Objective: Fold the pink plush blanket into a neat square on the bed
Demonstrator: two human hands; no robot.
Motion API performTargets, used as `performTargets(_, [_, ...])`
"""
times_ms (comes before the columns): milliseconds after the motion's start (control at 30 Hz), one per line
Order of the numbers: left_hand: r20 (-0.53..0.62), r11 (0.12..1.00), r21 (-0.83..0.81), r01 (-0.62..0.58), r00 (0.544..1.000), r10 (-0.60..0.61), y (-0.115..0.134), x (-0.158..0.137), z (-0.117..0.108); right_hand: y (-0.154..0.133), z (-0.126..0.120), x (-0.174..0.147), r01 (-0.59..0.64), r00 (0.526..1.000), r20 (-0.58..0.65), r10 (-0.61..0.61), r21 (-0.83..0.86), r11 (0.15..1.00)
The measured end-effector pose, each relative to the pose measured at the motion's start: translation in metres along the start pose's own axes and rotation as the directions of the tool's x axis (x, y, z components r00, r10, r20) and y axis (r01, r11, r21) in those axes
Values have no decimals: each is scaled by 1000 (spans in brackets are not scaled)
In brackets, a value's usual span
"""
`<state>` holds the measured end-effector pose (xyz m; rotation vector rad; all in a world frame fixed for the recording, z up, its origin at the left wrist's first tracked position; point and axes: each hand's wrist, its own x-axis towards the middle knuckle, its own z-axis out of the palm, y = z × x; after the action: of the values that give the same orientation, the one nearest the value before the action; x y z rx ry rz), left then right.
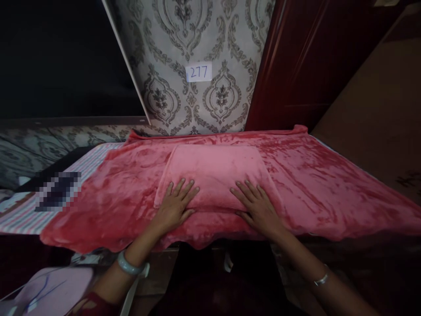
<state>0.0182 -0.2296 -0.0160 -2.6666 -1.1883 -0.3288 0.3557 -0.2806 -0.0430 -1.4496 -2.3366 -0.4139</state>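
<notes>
A folded pink plush blanket (215, 164) lies as a flat rectangle in the middle of a larger red-pink plush cover (131, 197). Flat on the near left corner of the folded blanket rests my left hand (174, 204), fingers spread and pointing away from me. My right hand (258, 206) presses on its near right part in the same way, fingers apart. Both thumbs lie by the blanket's near edge. Neither hand grips anything.
A striped cloth (24, 219) shows under the cover at the left, with a blurred-out item on it. Behind are a dark screen (66, 61), patterned wallpaper with a paper marked 277 (199, 71), and a dark red door (296, 57). A pale pink stool (55, 285) stands below left.
</notes>
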Motion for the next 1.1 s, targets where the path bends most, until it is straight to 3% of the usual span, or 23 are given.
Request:
performTargets(233, [-69, 980, 41, 193, 979, -189, -9, -24, -2, 0, 9, -6, -12, 998, -59, 12, 15, 1000])
performTargets(433, [-110, 975, 20, 221, 970, -218, -12, -36, -7, 8, -6, 4, -36, 993, 119, 22, 118, 992])
performTargets(533, [-148, 990, 11, 142, 979, -139, -3, -28, -15, 7, -24, 38, 6, 986, 165, -34, 170, 985])
performTargets(633, [-154, 998, -12, 65, 986, -66, 16, -16, -18, -6, -30, 90, 117, 961, 218, -172, 243, 963])
performTargets(767, [-146, 998, -46, 45, 988, -51, 49, -6, -5, -21, -10, 155, 229, 881, 323, -345, 347, 910])
performTargets(900, [-197, 996, -20, 92, 976, -94, 67, -6, 13, -8, 18, 197, 365, 826, 302, -476, 358, 859])
performTargets(1000, [-204, 995, -11, 95, 974, -95, 69, -9, 18, 18, 33, 221, 331, 851, 311, -422, 305, 893])
performTargets(1100, [-202, 996, 3, 84, 976, -82, 65, -11, 18, 43, 45, 238, 131, 914, 350, -207, 228, 965])
